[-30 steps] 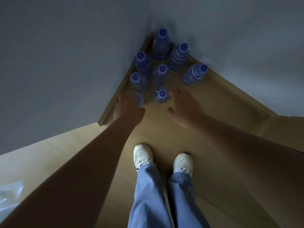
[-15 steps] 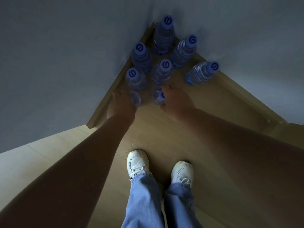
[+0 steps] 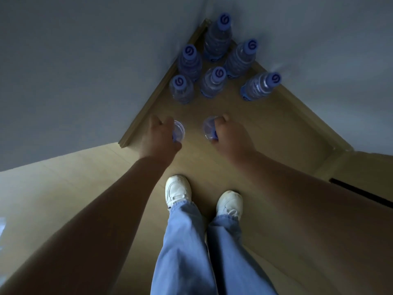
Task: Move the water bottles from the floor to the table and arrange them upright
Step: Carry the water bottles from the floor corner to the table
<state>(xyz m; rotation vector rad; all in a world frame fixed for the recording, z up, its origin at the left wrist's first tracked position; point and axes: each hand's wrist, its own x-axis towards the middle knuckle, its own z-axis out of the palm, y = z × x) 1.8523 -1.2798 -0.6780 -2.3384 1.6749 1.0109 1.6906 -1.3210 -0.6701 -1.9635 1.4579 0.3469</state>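
Several clear water bottles with blue caps (image 3: 213,81) stand upright in the wall corner on the wooden floor (image 3: 265,128). My left hand (image 3: 158,137) grips the top of one bottle (image 3: 178,132), which hangs below the fist with only part of its clear body showing. My right hand (image 3: 228,135) grips a second bottle (image 3: 209,129) the same way. Both held bottles are off the floor, nearer to me than the standing group. No table is in view.
Grey walls (image 3: 85,60) meet at the corner, edged by a wooden skirting board (image 3: 157,92). My two feet in white shoes (image 3: 177,188) stand just behind the hands. A dark slot (image 3: 359,192) runs along the floor at the right.
Both hands closed round the tops of the two nearest bottles and lifted them away from the group, toward me. The other bottles stayed in the corner.
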